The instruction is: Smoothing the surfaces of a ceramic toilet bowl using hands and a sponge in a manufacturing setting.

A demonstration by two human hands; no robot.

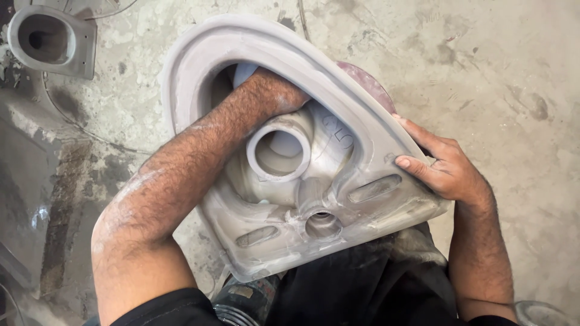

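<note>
The unfired clay toilet bowl (pixel 302 175) lies upside down against our lap. Our right hand (pixel 444 166) grasps its rim; our left hand (pixel 272 93) reaches inside, grip hidden. We judge it heavy, stiff and fragile: support the thick rim.

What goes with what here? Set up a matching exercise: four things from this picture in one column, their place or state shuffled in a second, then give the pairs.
Things:
1. left hand
2. right hand
3. second grey casting
4. round pipe collar

Places or states:
A. stands apart on the floor, top left
B. reaches down inside the grey ceramic piece
C. sticks up in the middle of the piece
D. grips the piece's outer rim

Pairs: 1-B, 2-D, 3-A, 4-C
</note>
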